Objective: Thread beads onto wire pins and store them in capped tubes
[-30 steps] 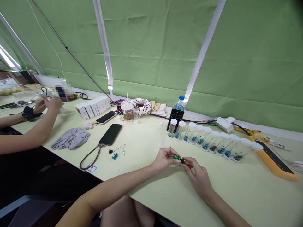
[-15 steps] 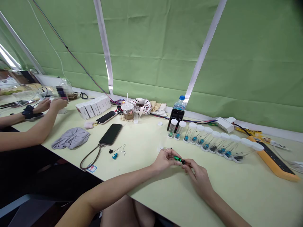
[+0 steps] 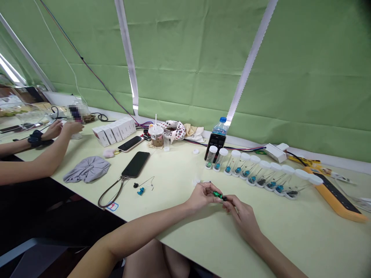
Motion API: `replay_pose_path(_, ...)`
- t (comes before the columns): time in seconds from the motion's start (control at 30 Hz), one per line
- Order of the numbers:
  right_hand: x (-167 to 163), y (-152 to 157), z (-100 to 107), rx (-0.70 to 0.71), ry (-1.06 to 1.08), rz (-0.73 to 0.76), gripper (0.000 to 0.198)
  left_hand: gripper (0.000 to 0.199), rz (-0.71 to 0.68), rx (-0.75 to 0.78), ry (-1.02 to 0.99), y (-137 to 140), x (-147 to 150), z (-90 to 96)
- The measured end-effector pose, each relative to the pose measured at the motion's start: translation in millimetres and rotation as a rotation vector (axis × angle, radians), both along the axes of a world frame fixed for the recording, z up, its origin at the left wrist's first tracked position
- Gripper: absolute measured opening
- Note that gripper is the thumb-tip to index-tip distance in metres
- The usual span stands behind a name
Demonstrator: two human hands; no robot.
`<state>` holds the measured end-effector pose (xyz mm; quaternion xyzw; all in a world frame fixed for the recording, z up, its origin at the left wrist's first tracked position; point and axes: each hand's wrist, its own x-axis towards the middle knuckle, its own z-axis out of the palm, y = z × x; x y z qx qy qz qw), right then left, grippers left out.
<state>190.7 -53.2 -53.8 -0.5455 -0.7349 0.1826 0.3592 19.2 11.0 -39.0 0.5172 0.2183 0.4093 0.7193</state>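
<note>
Between my two hands is a small shiny green part (image 3: 217, 195) with a black end piece (image 3: 224, 199). My left hand (image 3: 202, 195) is closed on the green part, its fingertips pinching it from the left. From the right, the thumb and fingers of my right hand (image 3: 240, 209) pinch the black end. Left of my hands on the table lie a small blue part (image 3: 140, 191), a black knob (image 3: 135, 185) and a thin bent wire (image 3: 150, 183). Behind and to the right stands a row of clear tubes (image 3: 235, 162) with white caps, holding blue, green or dark parts and wires.
A phone showing a timer (image 3: 216, 143) leans on a water bottle (image 3: 222, 121). An orange power strip (image 3: 336, 195) lies at the right. Left are a dark phone (image 3: 136, 164), a grey cloth (image 3: 87, 169), a drink cup (image 3: 156, 136) and white boxes (image 3: 114, 131). Another person's hands (image 3: 68, 127) work farther left.
My hands and the green part have hardly moved. The timer has gone on by a second. The other person's hands at the left have shifted slightly.
</note>
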Motion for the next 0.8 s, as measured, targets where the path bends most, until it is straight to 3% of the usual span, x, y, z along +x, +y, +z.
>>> replay_pose_path(0.8, -3.5, -0.3, 6.7, 0.028, -0.035, 0.002, 0.024, 0.035, 0.02, -0.007, 0.005, -1.0, 0.1, 4.3)
